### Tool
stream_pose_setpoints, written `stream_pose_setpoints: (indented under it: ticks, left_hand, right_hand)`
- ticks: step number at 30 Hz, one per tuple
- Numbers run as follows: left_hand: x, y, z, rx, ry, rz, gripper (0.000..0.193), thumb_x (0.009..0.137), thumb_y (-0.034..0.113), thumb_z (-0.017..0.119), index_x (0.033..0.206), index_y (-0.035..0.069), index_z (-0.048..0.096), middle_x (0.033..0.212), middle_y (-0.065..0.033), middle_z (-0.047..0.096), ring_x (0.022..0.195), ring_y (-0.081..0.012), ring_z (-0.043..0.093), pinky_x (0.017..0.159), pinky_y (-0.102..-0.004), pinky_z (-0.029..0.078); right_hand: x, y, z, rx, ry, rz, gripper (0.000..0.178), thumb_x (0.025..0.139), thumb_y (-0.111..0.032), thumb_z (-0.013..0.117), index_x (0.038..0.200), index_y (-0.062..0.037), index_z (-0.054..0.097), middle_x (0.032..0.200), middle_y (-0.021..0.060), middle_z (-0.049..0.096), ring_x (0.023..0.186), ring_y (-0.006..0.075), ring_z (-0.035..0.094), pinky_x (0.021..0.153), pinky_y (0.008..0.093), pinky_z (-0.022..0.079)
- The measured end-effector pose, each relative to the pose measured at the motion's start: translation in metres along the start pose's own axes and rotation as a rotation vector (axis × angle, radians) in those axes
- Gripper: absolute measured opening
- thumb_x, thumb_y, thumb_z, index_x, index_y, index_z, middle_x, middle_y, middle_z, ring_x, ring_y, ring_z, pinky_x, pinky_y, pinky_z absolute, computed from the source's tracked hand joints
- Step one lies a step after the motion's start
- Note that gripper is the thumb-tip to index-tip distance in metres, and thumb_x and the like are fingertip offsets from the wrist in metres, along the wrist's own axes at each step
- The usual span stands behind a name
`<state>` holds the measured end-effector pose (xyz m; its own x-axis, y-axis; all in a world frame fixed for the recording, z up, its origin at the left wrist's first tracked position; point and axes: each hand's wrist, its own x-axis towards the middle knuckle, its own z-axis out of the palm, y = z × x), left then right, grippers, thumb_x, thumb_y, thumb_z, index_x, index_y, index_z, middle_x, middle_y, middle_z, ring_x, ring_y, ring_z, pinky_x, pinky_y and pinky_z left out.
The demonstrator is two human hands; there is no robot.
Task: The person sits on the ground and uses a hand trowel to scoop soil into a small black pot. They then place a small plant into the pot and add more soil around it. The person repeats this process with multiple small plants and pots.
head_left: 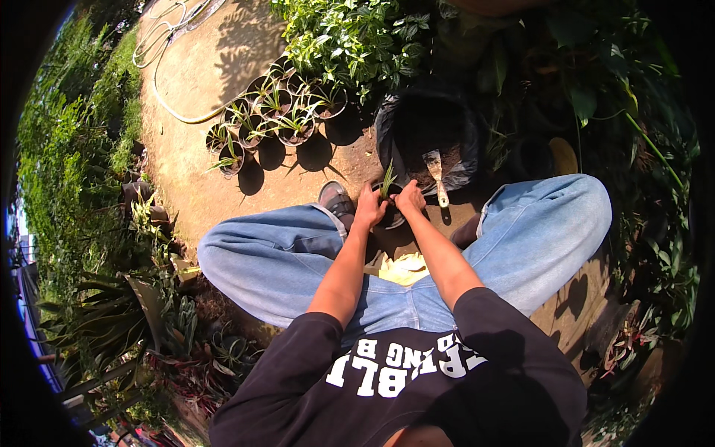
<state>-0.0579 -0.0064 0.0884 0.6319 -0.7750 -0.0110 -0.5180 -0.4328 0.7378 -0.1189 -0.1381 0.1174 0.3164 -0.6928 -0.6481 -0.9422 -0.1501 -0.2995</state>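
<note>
Between my bent legs stands a small dark plant pot (pixel 393 218) with a spiky green plant (pixel 388 179) upright in it. My left hand (pixel 369 207) is closed at the left side of the plant, around its base near the pot's rim. From the right, my right hand (pixel 410 199) reaches to the rim with its fingers curled in; its fingertips are partly hidden, so what they hold is unclear. Just beyond my right hand, a trowel (pixel 436 175) with a light handle leans on the edge of a black plastic-lined container (pixel 385 138) of dark soil.
Several potted spiky plants (pixel 296 127) stand grouped at the far left on the paved ground (pixel 194 78). A pale hose (pixel 165 95) curves behind them. Leafy bushes (pixel 335 37) border the far side, and a yellow cloth-like thing (pixel 402 268) lies before my lap.
</note>
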Motion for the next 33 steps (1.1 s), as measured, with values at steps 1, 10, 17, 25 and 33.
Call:
stream_pose_setpoints:
  ticks: [1,10,17,25,33]
  left_hand:
    - [0.001,0.003,-0.001,-0.004,-0.002,-0.002,0.037,0.074,0.008,0.072,0.111,0.008,0.067,0.135,-0.0243,0.045,0.126,-0.0427,0.043,0.108,-0.0476,0.037]
    - [0.001,-0.002,0.002,0.019,-0.008,-0.013,0.034,0.076,0.012,0.073,0.110,0.012,0.067,0.136,-0.0294,0.042,0.125,-0.0469,0.042,0.105,-0.0484,0.038]
    - [0.003,0.000,0.003,0.050,-0.049,-0.046,0.034,0.078,0.014,0.072,0.112,0.013,0.067,0.132,-0.0301,0.042,0.122,-0.0473,0.044,0.103,-0.0501,0.039]
    - [0.004,0.008,-0.001,0.027,-0.072,-0.077,0.036,0.078,0.012,0.071,0.113,0.011,0.067,0.136,-0.0259,0.044,0.127,-0.0435,0.042,0.109,-0.0475,0.035]
    - [0.002,0.004,-0.002,0.034,-0.085,-0.069,0.037,0.079,0.012,0.071,0.116,0.012,0.066,0.139,-0.0247,0.042,0.128,-0.0433,0.041,0.109,-0.0479,0.035]
  right_hand:
    - [0.001,0.002,0.001,0.011,0.016,0.004,0.067,0.074,-0.034,0.084,0.123,-0.0052,0.048,0.118,0.0164,0.065,0.113,0.0333,0.062,0.091,0.0450,0.052]
    - [0.002,0.006,0.004,-0.011,0.034,-0.013,0.060,0.072,-0.033,0.086,0.115,-0.0054,0.055,0.113,0.0151,0.067,0.110,0.0347,0.064,0.089,0.0460,0.053]
    - [0.003,0.010,0.004,-0.076,0.051,-0.084,0.057,0.073,-0.031,0.086,0.113,-0.0043,0.057,0.110,0.0164,0.068,0.107,0.0344,0.065,0.085,0.0452,0.055]
    - [0.008,0.014,0.005,-0.126,0.062,-0.147,0.058,0.070,-0.031,0.088,0.112,-0.0028,0.060,0.107,0.0173,0.069,0.105,0.0351,0.066,0.084,0.0447,0.055]
    - [-0.003,0.011,0.000,-0.169,0.089,-0.259,0.045,0.075,-0.024,0.084,0.109,-0.0037,0.062,0.105,0.0161,0.070,0.102,0.0338,0.068,0.083,0.0427,0.056]
